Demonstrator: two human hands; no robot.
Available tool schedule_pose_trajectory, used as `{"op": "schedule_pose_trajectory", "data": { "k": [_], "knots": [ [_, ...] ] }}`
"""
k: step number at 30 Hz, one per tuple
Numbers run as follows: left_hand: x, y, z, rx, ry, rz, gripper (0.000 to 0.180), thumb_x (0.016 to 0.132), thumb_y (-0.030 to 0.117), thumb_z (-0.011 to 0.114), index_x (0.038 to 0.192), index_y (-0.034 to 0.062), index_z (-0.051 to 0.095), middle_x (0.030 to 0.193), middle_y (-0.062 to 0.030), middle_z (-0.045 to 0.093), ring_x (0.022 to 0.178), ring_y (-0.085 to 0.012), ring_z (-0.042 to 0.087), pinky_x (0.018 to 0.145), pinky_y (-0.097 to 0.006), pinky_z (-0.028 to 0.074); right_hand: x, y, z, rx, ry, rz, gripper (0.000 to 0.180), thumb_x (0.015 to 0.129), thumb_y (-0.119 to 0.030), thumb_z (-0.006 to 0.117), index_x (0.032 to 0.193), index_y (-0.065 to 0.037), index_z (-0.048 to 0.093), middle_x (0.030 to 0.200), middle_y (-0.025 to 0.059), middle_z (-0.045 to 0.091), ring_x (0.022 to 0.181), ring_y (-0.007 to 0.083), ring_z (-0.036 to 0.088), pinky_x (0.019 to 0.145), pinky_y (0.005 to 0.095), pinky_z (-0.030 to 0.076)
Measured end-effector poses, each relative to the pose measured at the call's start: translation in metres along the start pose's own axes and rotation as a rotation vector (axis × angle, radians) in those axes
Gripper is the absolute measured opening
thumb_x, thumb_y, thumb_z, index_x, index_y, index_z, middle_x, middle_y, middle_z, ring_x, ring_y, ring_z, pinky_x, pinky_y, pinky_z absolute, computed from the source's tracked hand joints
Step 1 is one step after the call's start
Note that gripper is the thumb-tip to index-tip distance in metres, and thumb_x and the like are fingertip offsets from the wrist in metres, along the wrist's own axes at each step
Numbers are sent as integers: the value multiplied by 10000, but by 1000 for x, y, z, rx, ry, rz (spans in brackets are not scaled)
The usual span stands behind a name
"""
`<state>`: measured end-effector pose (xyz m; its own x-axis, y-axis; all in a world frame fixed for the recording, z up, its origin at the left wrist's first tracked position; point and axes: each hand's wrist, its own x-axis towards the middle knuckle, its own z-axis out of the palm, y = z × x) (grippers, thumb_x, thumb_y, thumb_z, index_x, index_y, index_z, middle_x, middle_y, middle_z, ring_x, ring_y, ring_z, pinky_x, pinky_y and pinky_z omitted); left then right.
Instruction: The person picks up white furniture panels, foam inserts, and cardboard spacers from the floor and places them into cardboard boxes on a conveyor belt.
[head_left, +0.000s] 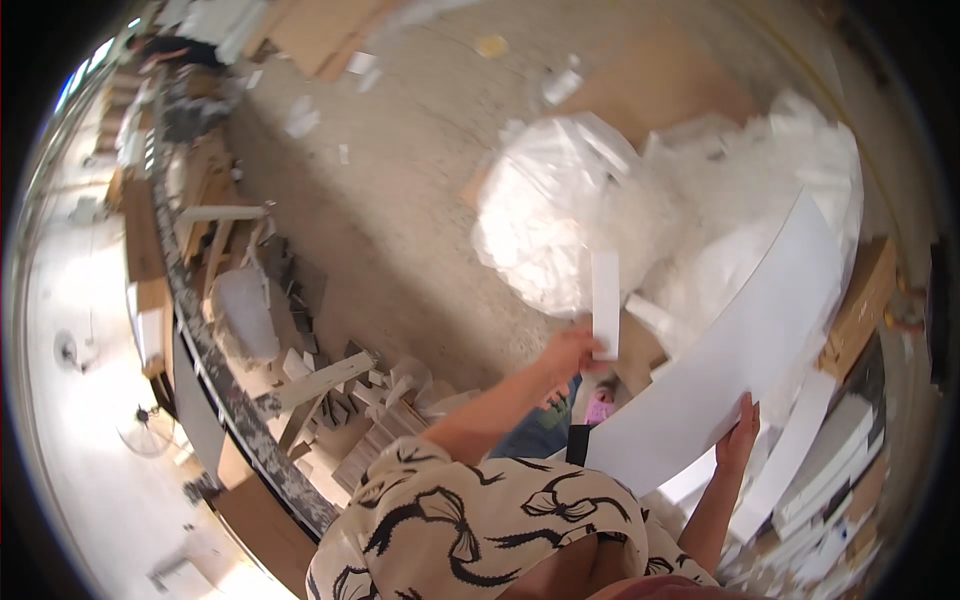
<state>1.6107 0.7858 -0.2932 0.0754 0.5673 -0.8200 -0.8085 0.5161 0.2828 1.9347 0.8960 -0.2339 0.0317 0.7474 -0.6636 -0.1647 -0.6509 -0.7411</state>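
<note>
A narrow white strip (606,300) stands up from the fingers of my left hand (572,354), which pinch it near its lower end. Against my body leans a long white panel (725,345), reaching away to the far right. My right hand (738,437) grips the panel by its right edge, with part of the fingers hidden behind it. Just beyond the strip rests a big bundle of clear plastic wrap (550,215).
More plastic film (715,180) lies at the right, by a cardboard box (862,305). White boards (825,480) are stacked at lower right. Wood pieces and scraps (325,385) litter the left, beside a long dark edge. Another person (180,50) is at the far left.
</note>
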Motion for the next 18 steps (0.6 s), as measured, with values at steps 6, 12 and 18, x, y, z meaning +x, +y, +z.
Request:
{"op": "schedule_pose_trajectory", "data": {
  "k": [6, 12, 18],
  "knots": [
    [-206, -15, 54, 89, -133, 387, 295, 824, 118, 611, 1111, 49, 602, 1026, -91, 637, 755, -117, 615, 430, -265, 461, -52, -55, 120, -261, -526, -320, 453, 907, -174, 528, 1299, 0, 382, 1195, 96, 527, 1056, 166, 506, 902, 278, 410],
    [-268, -85, 2, 154, 302, 860, 266, 758, 76, 709, 1021, 57, 675, 1391, -44, 357, 1132, -155, 475, 914, -275, 426, -173, -19, 221, -399, -1080, -384, 450, 877, -86, 534, 1288, 33, 397, 1204, 108, 531, 1069, 158, 500, 922, 280, 389],
    [-385, -120, -73, -132, 402, 984, 214, 738, 70, 732, 937, 7, 686, 1107, -61, 582, 942, -128, 565, 789, -252, 468, -294, 36, 282, -371, -1358, 269, 510, 832, -196, 520, 1275, 28, 404, 1201, 138, 516, 1090, 258, 511, 944, 370, 411]
  ]
}}
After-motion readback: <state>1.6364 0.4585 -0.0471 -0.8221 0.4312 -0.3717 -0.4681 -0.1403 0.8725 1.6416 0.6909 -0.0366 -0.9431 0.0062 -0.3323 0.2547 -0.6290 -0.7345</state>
